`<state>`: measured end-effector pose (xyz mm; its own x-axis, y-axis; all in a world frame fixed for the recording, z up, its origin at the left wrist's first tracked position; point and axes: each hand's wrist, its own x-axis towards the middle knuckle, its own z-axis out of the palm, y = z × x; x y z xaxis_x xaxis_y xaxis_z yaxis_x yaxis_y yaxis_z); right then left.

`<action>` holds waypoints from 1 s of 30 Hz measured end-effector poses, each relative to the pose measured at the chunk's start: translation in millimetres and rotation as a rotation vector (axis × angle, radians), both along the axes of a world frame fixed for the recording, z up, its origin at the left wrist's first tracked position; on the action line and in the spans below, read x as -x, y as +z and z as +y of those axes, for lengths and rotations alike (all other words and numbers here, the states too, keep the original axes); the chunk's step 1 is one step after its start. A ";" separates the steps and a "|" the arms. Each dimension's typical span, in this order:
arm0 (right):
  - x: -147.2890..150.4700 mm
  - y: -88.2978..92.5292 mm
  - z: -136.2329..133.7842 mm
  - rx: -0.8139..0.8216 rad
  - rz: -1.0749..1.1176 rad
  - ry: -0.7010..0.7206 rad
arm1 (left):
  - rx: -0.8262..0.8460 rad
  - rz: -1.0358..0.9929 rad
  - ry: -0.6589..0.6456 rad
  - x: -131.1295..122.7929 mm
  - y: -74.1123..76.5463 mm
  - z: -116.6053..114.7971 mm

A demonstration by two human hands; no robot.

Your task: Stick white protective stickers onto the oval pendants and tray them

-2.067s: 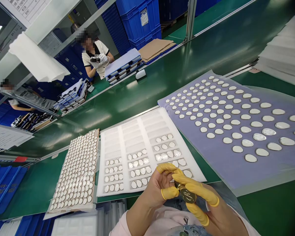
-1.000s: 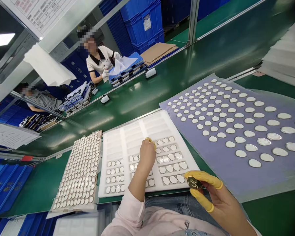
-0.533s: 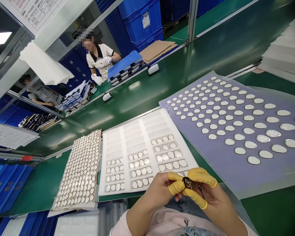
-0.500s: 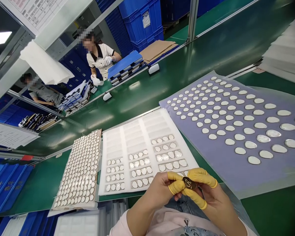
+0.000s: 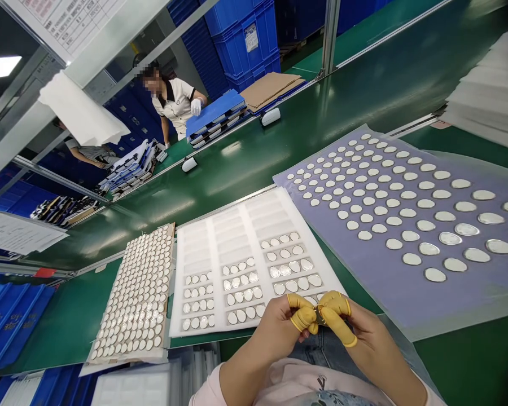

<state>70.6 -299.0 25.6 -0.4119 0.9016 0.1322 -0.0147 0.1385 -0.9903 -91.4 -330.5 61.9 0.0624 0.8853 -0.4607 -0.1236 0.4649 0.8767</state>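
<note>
My left hand and my right hand meet in front of me, their fingertips in yellow rubber finger cots. Between them they pinch a small gold disc, which the fingers mostly hide. Just beyond my hands lies a white foam tray holding rows of silvery oval pieces in its lower slots. Further left is a tan card densely covered with small pale discs. To the right, a lilac sheet carries rows of pale ovals.
The sheets lie on a green workbench. Across it, a gloved co-worker handles stacked trays topped with a blue sheet. Blue crates stand behind. White stacks sit at the right, and blue bins at lower left.
My hands have drawn closer together, and my fingers now cover most of the gold disc. The co-worker's hand has moved onto the blue sheet.
</note>
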 end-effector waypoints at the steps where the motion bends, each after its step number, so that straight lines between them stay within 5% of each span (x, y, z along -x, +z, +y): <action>1: -0.8 1.4 1.5 -0.004 -0.001 0.013 | 0.005 0.006 0.002 0.2 -0.3 -0.1; 12: 2.8 0.0 6.0 0.108 -0.072 0.100 | 0.016 -0.003 -0.010 -0.6 -1.3 0.6; 24: -5.0 2.1 14.7 0.090 -0.104 -0.067 | 0.013 0.022 -0.028 3.9 -13.7 0.7; 27: -11.3 -3.1 15.0 0.084 -0.119 -0.099 | -0.050 0.188 0.014 19.8 -18.9 5.9; 30: -15.0 -6.2 14.8 0.109 -0.146 -0.136 | -0.146 0.715 0.088 47.5 -19.5 19.4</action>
<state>85.6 -284.2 19.4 -0.2934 0.9557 -0.0217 0.1419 0.0211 -0.9897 -138.9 -311.1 42.4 -0.2834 0.9287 -0.2390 0.4705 0.3518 0.8092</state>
